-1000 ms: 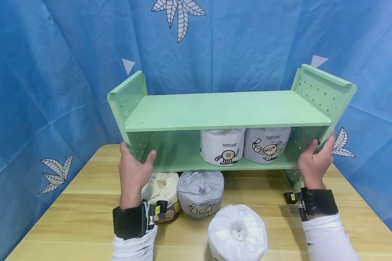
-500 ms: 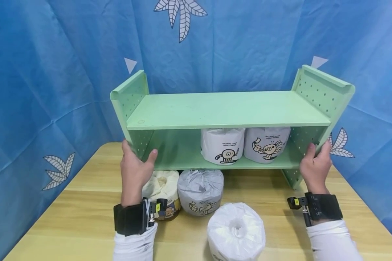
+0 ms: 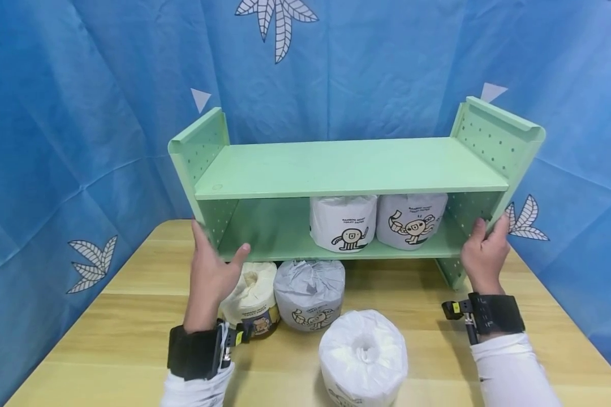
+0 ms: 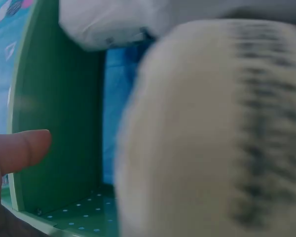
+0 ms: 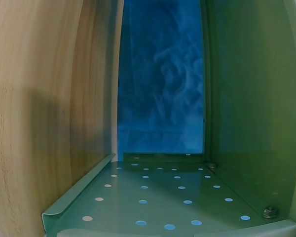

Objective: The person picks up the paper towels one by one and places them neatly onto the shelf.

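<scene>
A light green two-tier shelf [image 3: 346, 169] stands on the table. My left hand [image 3: 211, 282] is at its left side panel, fingers straight along the outer side and thumb spread away; the thumb [image 4: 24, 148] extends across the shelf's underside in the left wrist view. At the other end, my right hand [image 3: 485, 257] grips the front edge of the right side panel [image 3: 499, 141] between thumb and fingers. Two wrapped toilet rolls, one white [image 3: 342, 223] and one grey [image 3: 409, 220], stand on the lower tier.
In front of the shelf's left half are a cream toilet roll [image 3: 249, 297] and a grey one [image 3: 309, 294]. Another white roll [image 3: 364, 356] stands nearer on the wooden table [image 3: 107, 339]. A blue patterned cloth [image 3: 377, 68] hangs behind.
My left hand has lowered slightly, and its thumb has moved farther from the side panel. The shelf's right end, with my right hand, has shifted slightly left in view.
</scene>
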### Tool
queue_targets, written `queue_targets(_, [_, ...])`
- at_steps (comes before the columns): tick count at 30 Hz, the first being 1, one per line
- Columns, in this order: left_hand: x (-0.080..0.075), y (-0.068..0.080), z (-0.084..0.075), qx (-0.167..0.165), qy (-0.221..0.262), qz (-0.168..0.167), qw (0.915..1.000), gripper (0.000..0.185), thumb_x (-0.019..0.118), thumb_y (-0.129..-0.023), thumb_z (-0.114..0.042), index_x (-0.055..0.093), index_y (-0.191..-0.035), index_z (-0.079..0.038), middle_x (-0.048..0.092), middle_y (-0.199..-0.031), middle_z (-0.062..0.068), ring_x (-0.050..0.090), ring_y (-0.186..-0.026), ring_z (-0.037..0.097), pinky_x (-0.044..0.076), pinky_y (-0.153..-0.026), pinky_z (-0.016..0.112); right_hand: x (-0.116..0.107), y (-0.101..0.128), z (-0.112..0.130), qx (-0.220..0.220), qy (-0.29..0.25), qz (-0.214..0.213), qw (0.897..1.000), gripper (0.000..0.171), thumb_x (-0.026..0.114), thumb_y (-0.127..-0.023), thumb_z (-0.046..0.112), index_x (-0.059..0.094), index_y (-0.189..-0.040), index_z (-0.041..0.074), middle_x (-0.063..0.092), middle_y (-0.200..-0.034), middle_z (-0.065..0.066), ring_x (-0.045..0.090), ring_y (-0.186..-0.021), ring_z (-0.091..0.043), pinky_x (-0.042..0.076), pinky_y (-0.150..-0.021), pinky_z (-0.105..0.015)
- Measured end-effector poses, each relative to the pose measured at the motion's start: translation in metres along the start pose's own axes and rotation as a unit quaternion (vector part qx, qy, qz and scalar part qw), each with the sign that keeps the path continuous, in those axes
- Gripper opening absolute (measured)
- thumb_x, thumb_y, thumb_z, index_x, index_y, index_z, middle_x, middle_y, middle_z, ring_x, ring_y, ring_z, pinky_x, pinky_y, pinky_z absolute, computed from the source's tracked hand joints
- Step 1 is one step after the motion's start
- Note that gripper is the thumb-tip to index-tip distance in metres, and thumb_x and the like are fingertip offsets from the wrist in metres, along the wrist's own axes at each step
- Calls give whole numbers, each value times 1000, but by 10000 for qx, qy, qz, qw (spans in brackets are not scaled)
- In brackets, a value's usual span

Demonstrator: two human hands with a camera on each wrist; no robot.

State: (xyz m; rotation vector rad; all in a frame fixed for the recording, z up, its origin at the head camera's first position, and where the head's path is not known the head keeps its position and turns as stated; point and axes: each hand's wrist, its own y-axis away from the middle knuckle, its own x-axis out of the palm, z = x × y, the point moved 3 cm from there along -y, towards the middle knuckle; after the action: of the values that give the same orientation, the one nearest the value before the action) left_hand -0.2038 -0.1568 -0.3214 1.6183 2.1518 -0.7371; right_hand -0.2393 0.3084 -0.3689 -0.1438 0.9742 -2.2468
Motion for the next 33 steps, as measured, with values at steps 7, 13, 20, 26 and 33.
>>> queue_targets(7, [10,21,15,294,-67,253,9992,107,66,-91,-40,-17,-153,-10,-8,-160,18,7,-143,44,13,-112,62,2,0,-2,24,-29,-21,10000,45,38,-105,27,39,-140,-1,53,-126,-32,52,-116,-48,42,-93,-64])
queue_targets(13, [19,31,30,275,400,306,9984,109,73,-87,-36,-9,-155,-14,2,-161,16,8,-145,39,10,-114,60,3,-1,-2,-18,-81,18,10000,45,38,-105,27,38,-143,3,52,-129,-30,52,-118,-46,42,-95,-63])
queue_targets(20, [26,40,52,69,589,476,9971,118,83,-78,-30,-4,-157,-21,14,-158,21,19,-141,43,16,-111,62,2,-2,-1,-59,-84,14,9999,45,38,-105,25,37,-144,3,52,-130,-30,51,-119,-47,42,-97,-62])
queue_targets(26, [36,46,70,137,737,260,9968,125,93,-63,-22,10,-156,-13,35,-148,23,36,-133,40,27,-109,58,2,-6,0,-41,-70,10,10000,44,38,-104,26,38,-142,3,53,-130,-29,52,-118,-46,42,-96,-62])
queue_targets(33, [40,48,72,31,464,183,9988,129,93,-62,-27,7,-155,-6,28,-151,27,31,-135,43,24,-110,59,1,-3,0,202,-119,70,9997,44,38,-104,27,37,-144,8,50,-136,-25,49,-124,-41,39,-102,-58])
